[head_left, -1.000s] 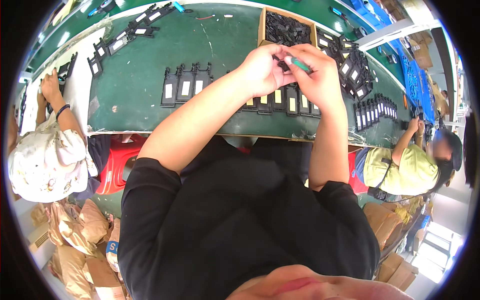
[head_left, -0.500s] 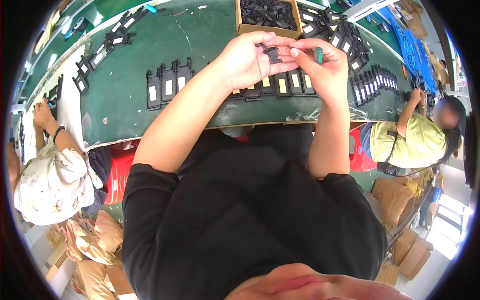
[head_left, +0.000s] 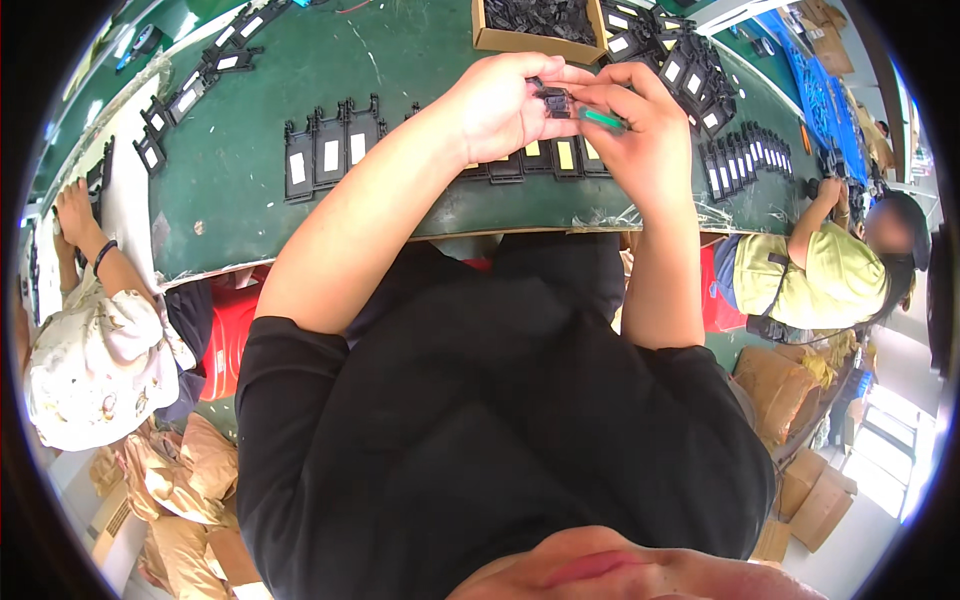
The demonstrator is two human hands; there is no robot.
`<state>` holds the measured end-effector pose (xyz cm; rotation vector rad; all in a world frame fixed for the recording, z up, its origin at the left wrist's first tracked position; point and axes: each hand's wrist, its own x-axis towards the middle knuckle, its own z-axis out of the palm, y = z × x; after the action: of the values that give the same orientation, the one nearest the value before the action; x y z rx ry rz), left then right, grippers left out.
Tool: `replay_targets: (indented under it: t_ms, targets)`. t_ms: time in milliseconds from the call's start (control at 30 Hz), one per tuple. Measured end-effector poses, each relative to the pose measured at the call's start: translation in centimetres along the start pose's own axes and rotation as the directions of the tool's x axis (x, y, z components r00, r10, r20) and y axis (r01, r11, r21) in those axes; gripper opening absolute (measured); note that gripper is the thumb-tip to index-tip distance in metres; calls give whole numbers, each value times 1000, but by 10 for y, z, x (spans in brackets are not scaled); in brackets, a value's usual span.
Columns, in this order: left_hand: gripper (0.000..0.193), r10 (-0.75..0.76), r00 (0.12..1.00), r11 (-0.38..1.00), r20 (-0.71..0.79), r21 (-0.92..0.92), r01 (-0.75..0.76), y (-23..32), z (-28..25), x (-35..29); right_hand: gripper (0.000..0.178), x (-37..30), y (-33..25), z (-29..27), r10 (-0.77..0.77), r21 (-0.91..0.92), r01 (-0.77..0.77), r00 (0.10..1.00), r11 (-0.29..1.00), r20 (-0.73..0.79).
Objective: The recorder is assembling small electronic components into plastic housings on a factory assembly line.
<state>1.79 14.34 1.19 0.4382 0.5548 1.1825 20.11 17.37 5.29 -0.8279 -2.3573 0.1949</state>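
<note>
Just beside our left forearm (head_left: 370, 215) we count three black panels (head_left: 328, 155); next, our left hand (head_left: 503, 105), palm up, loosely cupped under small black pieces (head_left: 554, 101) too blurred to count; then our right hand (head_left: 640, 120), gripping one green-handled tool (head_left: 603, 120) beside them.

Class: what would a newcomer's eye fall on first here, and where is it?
First, at upper centre, the left hand cradles small black parts while the right hand holds a slim green tool. Just beyond, an open box of black pieces sits on the green table, with labelled black plates left and right.
</note>
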Motion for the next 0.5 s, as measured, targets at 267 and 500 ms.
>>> replay_targets:
  t_ms: [267, 500]
  targets:
    - [46, 53, 998, 998, 38, 36, -54, 4, -13, 11, 15, -2, 56, -7, 23, 324, 44, 979, 945, -200]
    - [44, 58, 987, 984, -149, -159, -82, 30, 18, -9, 22, -36, 114, -23, 82, 61, -79, 995, 995, -56]
